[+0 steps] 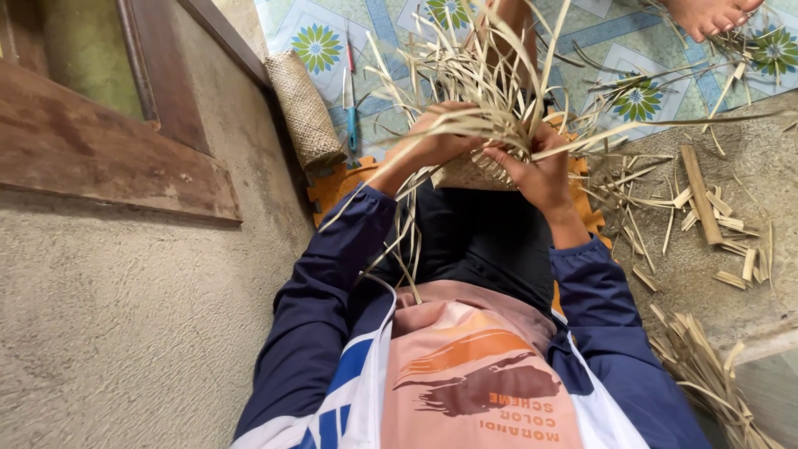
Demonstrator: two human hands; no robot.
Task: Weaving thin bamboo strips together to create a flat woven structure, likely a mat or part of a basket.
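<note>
Sleeves: dark blue jacket sleeves (320, 316) with white and blue panels run from the bottom of the view up to both wrists, over a pink printed shirt (465, 374).
Lap: dark trousers (478, 237) lie beneath the work, with a few loose strips trailing down over them.
Left hand: the left hand (436, 137) is curled closed around a bunch of strips on the left side of the weaving, fingers wrapped over them.
Right hand: the right hand (540, 170) grips the right side of the same piece, fingers closed on the strips and on the woven rim.
Woven piece: a small half-made basket (474, 175) of pale bamboo sits between the two hands, above the lap, touching both.
Loose strips: long thin bamboo strips (499, 75) fan upward and outward from the basket in all directions.
Seat mat: an orange foam mat (337, 183) shows at either side of the legs.
Offcuts: short flat bamboo pieces (715, 220) are scattered on the concrete floor to the right; a heap of shavings (706, 374) lies near the right elbow.
Roll: a rolled woven mat (303, 108) leans by the wall at left.
Tools: blue-handled tools (352, 116) lie just beside the roll.
Floor covering: a patterned sheet with flower motifs (320, 46) spreads beyond.
Far edge: a bare foot (711, 15) of another person shows at the top right.
</note>
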